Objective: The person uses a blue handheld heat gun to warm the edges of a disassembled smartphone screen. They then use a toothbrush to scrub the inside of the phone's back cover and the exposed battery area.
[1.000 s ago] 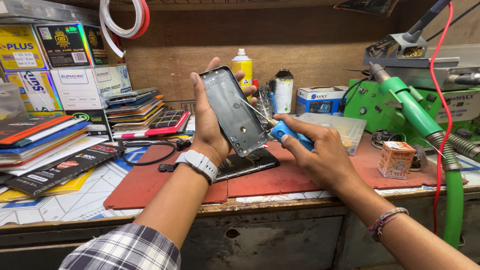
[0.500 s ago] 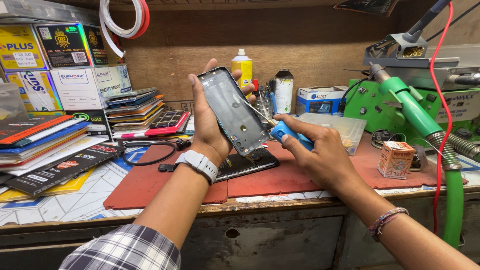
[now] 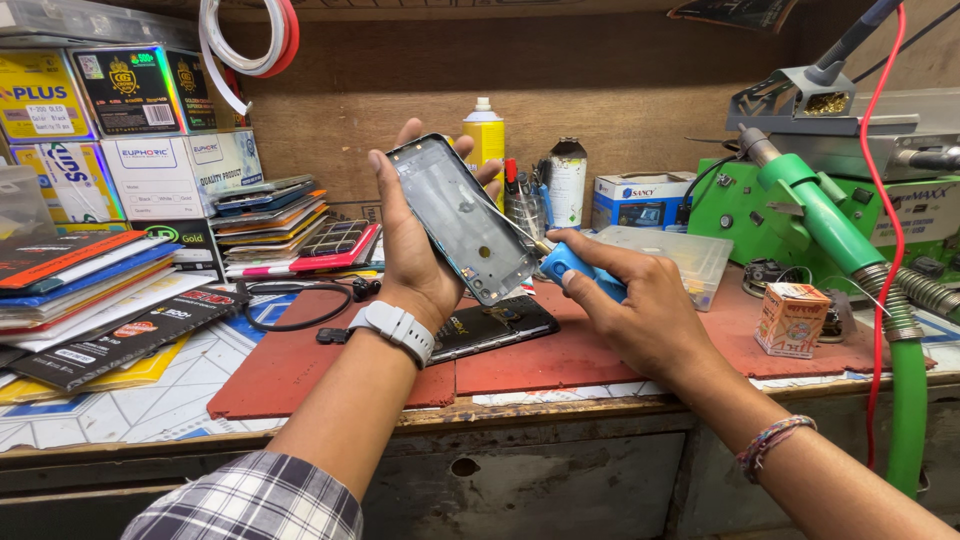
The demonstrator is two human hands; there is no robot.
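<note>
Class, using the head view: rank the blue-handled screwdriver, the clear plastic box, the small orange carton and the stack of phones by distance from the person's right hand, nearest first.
1. Blue-handled screwdriver: held in the right hand.
2. Clear plastic box: just behind the hand.
3. Small orange carton: to its right on the red mat.
4. Stack of phones: far left, beyond the left hand.

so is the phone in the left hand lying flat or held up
Held up, tilted: the left hand grips the phone above the red mat, while the right hand puts a blue tool to its edge.

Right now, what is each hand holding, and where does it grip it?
The left hand holds an opened phone frame by its long edges. The right hand grips a screwdriver by its blue handle.
</note>
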